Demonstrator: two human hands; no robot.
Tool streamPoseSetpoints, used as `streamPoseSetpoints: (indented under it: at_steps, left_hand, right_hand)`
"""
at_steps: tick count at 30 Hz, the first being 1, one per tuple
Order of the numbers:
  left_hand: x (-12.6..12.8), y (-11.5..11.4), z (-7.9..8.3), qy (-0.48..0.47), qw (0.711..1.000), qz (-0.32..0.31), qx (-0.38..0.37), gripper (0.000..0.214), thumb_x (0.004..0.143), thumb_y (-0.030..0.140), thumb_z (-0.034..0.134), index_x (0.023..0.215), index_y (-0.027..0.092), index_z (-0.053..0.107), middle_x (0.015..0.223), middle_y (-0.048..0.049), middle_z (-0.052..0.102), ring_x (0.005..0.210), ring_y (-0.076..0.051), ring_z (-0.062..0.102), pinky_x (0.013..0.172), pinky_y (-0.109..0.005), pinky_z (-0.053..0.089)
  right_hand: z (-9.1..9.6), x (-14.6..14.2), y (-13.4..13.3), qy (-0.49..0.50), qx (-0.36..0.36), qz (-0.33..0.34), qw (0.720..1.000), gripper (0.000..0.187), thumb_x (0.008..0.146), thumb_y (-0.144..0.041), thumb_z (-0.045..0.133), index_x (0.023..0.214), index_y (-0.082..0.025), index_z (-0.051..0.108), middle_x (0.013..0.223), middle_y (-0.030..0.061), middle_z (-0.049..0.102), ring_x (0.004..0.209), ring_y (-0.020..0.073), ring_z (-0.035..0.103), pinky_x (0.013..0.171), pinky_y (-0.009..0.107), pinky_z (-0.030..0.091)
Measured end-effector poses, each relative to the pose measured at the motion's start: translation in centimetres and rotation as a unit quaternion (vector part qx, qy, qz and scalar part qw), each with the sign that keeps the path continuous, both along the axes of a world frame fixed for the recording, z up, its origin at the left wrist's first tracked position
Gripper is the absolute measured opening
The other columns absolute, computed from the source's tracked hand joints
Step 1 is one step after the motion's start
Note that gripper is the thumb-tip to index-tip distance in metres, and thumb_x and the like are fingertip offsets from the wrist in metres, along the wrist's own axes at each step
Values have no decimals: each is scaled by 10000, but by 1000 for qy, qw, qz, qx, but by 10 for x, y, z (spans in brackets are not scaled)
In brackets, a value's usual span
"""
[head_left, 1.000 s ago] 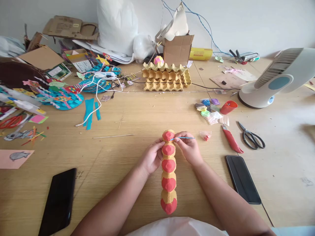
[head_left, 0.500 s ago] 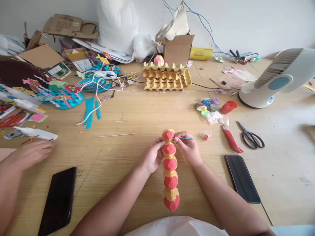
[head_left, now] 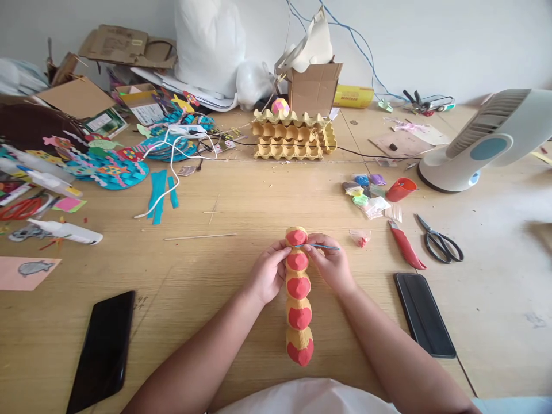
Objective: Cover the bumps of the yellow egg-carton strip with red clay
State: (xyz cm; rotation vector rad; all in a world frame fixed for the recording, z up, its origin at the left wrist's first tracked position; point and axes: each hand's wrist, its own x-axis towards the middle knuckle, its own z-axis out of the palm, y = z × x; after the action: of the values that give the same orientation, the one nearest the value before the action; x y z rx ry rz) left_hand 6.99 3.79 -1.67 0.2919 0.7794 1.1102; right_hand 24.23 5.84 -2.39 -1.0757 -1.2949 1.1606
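A strip of egg carton [head_left: 299, 301] with several cups runs lengthwise toward me, each cup covered on top with red clay. My left hand [head_left: 271, 270] grips the strip's far end from the left side, thumb on top near the first cup. Between the thumb and fingers of my right hand [head_left: 331, 263] is a thin blue clay tool [head_left: 321, 246]. Its tip lies across the gap below the farthest cup, close to my left thumb. The right fingers also appear to touch the strip's edge.
Right of my hands lie a small bag of red clay [head_left: 360, 237], a red-handled knife [head_left: 406, 244], scissors [head_left: 440, 238] and a phone [head_left: 425, 313]. Another phone [head_left: 103, 345] lies left. Egg cartons [head_left: 288, 150] and a fan [head_left: 470, 149] stand farther back.
The other person's hand at the left has left the view, uncovering a pink sheet with a grey drawing. The blue tool in my right hand has tilted slightly, its tip a little lower.
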Motion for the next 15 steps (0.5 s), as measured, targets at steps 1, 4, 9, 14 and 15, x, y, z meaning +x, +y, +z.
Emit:
streamPoseSetpoints:
  at_steps: [1,4,9,14,15]
  left_hand:
    - [-1,0,0,-4,1000,2,-4,252,825,191,862,1057,140,780,890,-65,808,712,-159,734,652,-242,558]
    - [-3,2,2,-23,1000,-1,-14,236,830,173,850,1056,139,789,873,-57,802,688,-154,721,646,-242,569]
    - [-6,2,6,-39,999,-20,-20,242,848,153,832,1087,130,808,908,-77,814,707,-158,726,660,-244,587]
    - [-5,2,6,-44,999,-22,-10,191,854,157,834,1043,149,816,912,-69,810,709,-161,715,650,-246,568]
    - [-5,2,6,-44,999,-23,-9,187,852,160,837,1038,152,814,910,-67,808,705,-162,713,649,-248,565]
  right_hand:
    - [0,0,0,15,-4,6,1000,283,880,-539,876,884,-268,793,991,71,803,962,262,718,916,424,584]
    - [1,0,1,88,-34,23,995,345,831,-573,915,854,-272,749,973,53,796,972,255,723,941,425,590]
    - [-3,5,6,141,-84,26,986,432,770,-619,951,871,-277,708,909,20,780,834,205,702,859,378,592]
    - [-6,8,8,137,-83,57,985,413,799,-599,937,866,-272,694,988,38,812,919,223,728,889,385,586]
    - [-6,8,9,132,-80,62,986,411,801,-594,936,858,-269,691,976,39,809,938,230,732,895,389,585]
